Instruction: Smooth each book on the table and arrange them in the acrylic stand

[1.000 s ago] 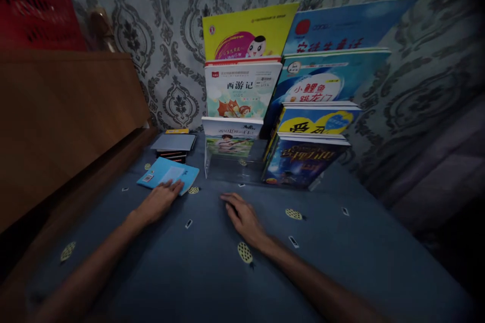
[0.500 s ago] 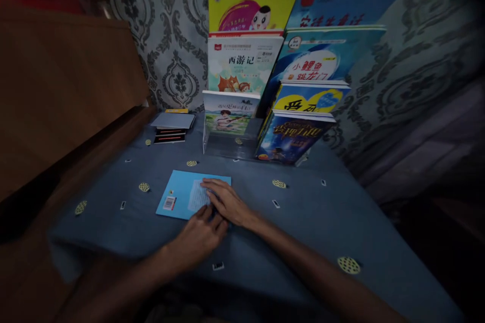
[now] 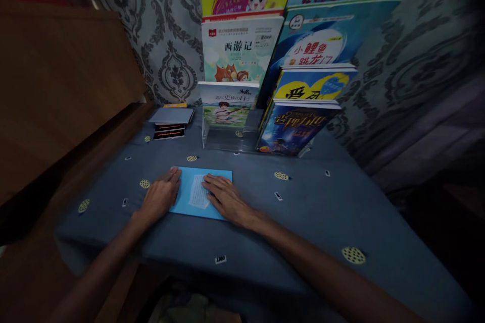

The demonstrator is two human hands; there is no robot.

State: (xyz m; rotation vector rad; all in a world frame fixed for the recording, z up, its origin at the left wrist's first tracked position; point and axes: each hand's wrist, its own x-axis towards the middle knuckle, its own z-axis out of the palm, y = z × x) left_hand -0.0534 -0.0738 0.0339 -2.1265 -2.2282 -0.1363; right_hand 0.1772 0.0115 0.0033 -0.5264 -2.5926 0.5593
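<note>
A thin light-blue book (image 3: 191, 192) lies closed on the cloth-covered table, its back cover facing up with a pale block of text. Along its left edge rests my left hand (image 3: 161, 193), fingers stretched forward and covering the corner where the barcode was. My right hand (image 3: 228, 199) lies flat over the right part of the cover, fingertips on the edge of the text block. Both hands press on the book from above; neither is wrapped round it. My left thumb is hard to make out.
Behind the book stands a clear acrylic rack (image 3: 227, 139) with several children's books in two columns, among them a dark-blue book (image 3: 295, 126). A small stack of books (image 3: 172, 116) lies at the back left. A wooden panel (image 3: 64, 81) borders the table's left side.
My left hand has moved left, from beside the right hand to the book's left edge, covering the barcode. My right hand stays on the cover. The view has tilted down slightly.
</note>
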